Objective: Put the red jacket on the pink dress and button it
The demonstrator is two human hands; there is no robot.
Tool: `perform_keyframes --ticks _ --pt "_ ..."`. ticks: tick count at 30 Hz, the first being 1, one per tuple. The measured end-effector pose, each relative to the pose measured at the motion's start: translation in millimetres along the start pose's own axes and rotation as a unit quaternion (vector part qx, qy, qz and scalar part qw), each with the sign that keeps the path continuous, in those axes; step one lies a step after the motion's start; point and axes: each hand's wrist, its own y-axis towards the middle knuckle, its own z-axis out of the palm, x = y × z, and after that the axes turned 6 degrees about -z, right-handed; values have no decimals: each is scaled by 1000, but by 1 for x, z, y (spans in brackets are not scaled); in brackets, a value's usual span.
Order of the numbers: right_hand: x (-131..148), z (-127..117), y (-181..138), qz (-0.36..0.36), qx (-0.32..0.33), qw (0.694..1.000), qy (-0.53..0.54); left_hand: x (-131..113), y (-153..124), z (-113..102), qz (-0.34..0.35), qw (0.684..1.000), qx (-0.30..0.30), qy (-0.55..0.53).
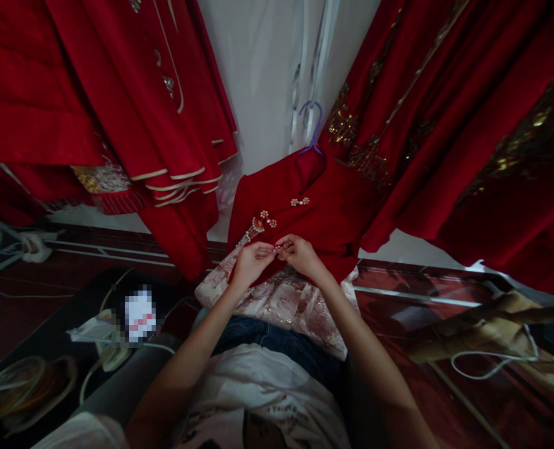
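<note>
A red garment (258,187) on a purple hanger (315,128) lies over my lap, above a pale patterned, shiny cloth (277,302). My left hand (253,259) and my right hand (300,254) meet near its lower front, fingertips pinched together. Between them is a small beaded fastener (277,249), mostly covered by the fingers. Higher on the front sit two similar beaded fasteners, one at the neck (300,201) and one below it (268,218). Beside the lower one is a fan-shaped ornament (257,226) with hanging beaded strands.
Red garments (131,93) hang at the left, and others with gold sequins (445,137) at the right. A black surface (165,287) at my left carries cables and a coiled roll (19,386). A wooden frame (487,330) with a white cord stands at the right.
</note>
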Motion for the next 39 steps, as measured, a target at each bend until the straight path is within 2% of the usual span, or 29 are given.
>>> perform_keyframes --ticks 9,14,16,18,21,24,26,29,33,39 --pt "-1 -2 0 -13 -4 1000 -17 1 0 -1 -9 1000 -1 10" --pt "-2 -5 0 -5 10 1000 0 0 2 -6 23 998 17 57" --pt "0 -15 -2 6 37 999 35 -1 4 -11 27 996 13 84" --pt "4 -31 -4 13 48 996 72 -3 6 -19 32 993 -20 109" --pt "12 -57 -8 18 13 994 110 -7 9 -32 44 988 -85 119" --pt "18 -72 -11 25 -21 991 128 -10 10 -39 46 987 -103 117" --pt "21 -74 -12 25 -26 991 131 -9 9 -37 47 987 -86 130" --pt "22 -71 -12 23 -10 991 131 -8 3 -28 54 987 -28 150" --pt "22 -68 -11 17 4 992 127 -9 -5 -16 97 971 44 213" --pt "22 -72 -11 11 2 992 125 -13 -9 -10 161 945 31 283"
